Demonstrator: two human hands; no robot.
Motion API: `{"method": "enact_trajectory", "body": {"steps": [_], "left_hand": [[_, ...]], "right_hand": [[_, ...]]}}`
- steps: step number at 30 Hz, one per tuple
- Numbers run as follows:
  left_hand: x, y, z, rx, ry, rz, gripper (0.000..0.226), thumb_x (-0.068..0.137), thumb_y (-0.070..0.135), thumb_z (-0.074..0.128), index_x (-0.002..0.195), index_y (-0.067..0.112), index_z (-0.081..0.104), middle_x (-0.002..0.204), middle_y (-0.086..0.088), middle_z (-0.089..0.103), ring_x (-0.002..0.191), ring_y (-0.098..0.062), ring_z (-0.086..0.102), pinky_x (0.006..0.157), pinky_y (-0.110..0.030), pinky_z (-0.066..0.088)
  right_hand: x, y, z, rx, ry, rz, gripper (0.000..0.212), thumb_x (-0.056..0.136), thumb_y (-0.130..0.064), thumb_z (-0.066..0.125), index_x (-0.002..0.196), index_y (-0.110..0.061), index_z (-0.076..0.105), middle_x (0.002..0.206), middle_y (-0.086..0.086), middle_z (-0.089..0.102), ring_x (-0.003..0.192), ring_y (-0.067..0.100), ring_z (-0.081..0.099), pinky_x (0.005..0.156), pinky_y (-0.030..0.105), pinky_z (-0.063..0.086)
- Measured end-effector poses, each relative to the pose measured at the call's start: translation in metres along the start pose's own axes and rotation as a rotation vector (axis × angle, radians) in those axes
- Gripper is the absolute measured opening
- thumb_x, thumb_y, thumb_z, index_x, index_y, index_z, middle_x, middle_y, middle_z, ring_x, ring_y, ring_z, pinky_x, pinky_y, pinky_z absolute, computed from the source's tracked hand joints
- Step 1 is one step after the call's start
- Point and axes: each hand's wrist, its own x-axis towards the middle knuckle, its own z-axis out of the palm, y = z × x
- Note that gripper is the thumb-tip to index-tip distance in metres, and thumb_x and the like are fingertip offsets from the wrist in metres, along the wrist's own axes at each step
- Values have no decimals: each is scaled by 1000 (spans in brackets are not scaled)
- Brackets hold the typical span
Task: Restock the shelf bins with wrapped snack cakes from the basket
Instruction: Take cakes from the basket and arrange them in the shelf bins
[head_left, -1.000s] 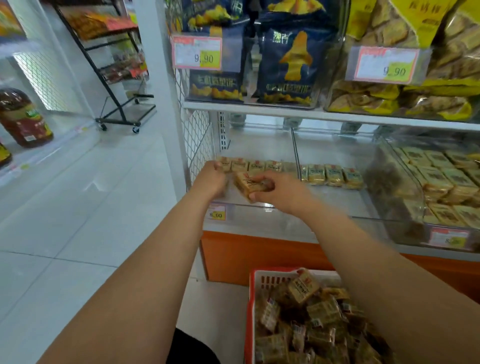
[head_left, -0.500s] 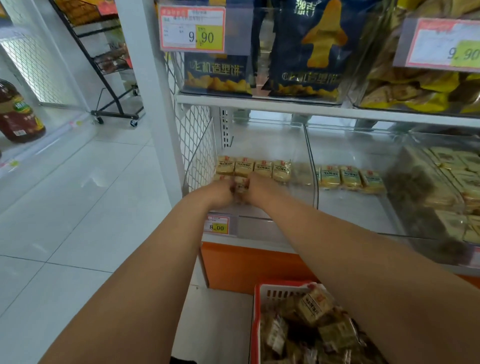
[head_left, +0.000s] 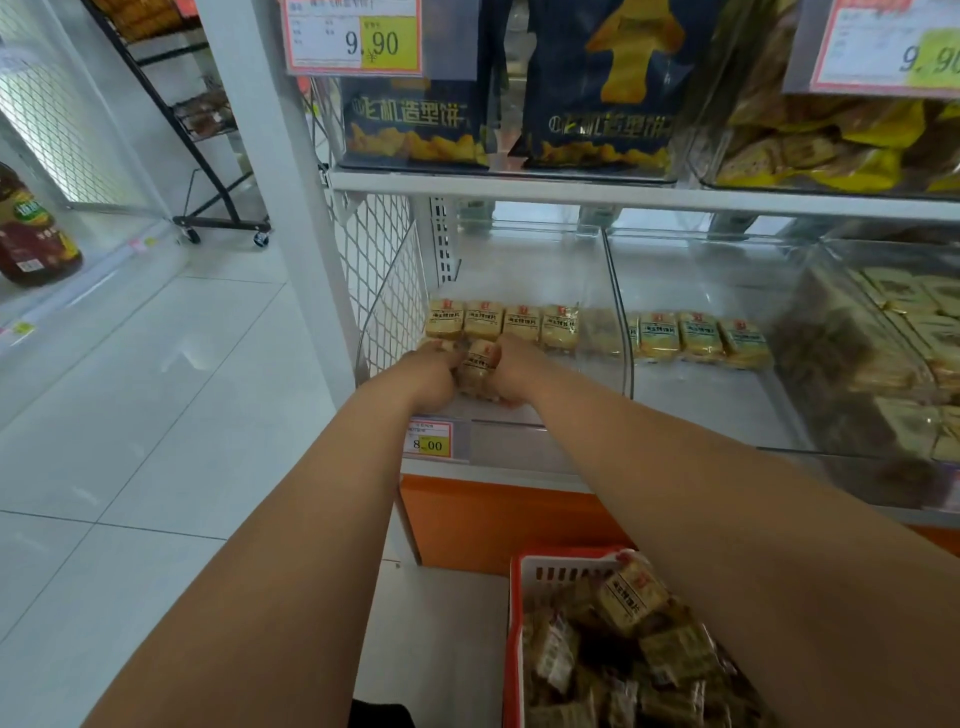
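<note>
Reaching into the leftmost clear bin (head_left: 571, 270) on the lower shelf, both arms stretched forward from the bottom of the view, and the two hands met over a single wrapped snack cake (head_left: 477, 366) just in front of the back row. The left hand (head_left: 434, 376) had its fingers curled against the cake's left edge, and the right hand (head_left: 514, 371) had its fingers clenched around the cake's right edge, so the cake was held between them, low in the bin and touching or nearly touching the row behind. That row of four cakes (head_left: 503, 325) stood side by side along the back of the bin, labels facing up and out. Past the clear divider, a row of three cakes (head_left: 698, 338) sat in the next bin over. Down at the bottom of the view, the red basket (head_left: 514, 623) stood on the floor beneath the right forearm, heaped with more wrapped cakes lying at all angles. A price tag (head_left: 430, 439) reading 8.00 was fixed to the bin's front lip just below the left wrist, and dark blue snack bags (head_left: 415, 124) filled the shelf above.
</note>
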Motion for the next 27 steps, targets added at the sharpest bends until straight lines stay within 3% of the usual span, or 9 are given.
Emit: {"method": "enact_trajectory", "body": {"steps": [2,5,9,12,17,21,24,27], "left_hand": [[-5,1,-2,13,-14,29,56,99,19,41,151,38,34,159,-8,28,138,-33,37,114,-42,33],[-9,4,-5,13,-48,29,56,100,14,39,153,30,33,161,-8,23,143,-32,30,118,-38,26],[-15,10,-11,-77,-116,56,60,99,10,42,155,24,25,160,-10,26,143,-28,31,115,-36,27],[-20,14,-15,-74,-150,59,71,95,10,49,157,29,20,159,-10,29,139,-29,36,112,-39,34],[-28,22,-20,4,-157,75,54,97,12,50,149,21,42,151,-11,39,132,-30,43,101,-34,37],[-30,23,-22,-21,-136,76,44,97,14,51,141,15,52,141,-11,50,124,-28,49,92,-29,38],[-29,23,-21,-2,-142,61,57,94,14,54,149,19,41,150,-11,39,131,-29,43,101,-35,39],[-28,23,-19,45,-159,43,68,94,21,54,155,24,25,161,-8,18,143,-31,28,111,-41,32]], "right_hand": [[-3,2,-3,-38,-28,-18,28,89,-15,66,73,-20,43,71,0,49,77,21,51,58,26,41],[-1,7,-4,-62,-23,-23,16,91,-3,57,93,-14,47,82,1,48,78,18,47,54,22,31],[1,10,-2,-107,-19,-34,27,89,6,53,107,-15,50,96,3,50,89,20,47,56,23,32],[1,11,0,-152,-2,-33,30,89,4,54,114,-11,52,103,7,55,89,20,49,69,28,37],[1,12,3,-178,-21,-1,37,84,9,60,112,-12,48,105,10,54,95,27,59,82,41,56],[2,13,3,-12,-40,24,31,88,8,58,110,-13,51,101,10,55,96,34,64,79,44,58],[7,12,3,61,15,24,31,88,5,60,116,-8,58,110,9,56,105,32,61,90,47,54],[10,11,1,291,21,87,36,92,6,53,125,-7,57,120,12,56,110,32,60,91,46,55]]}}
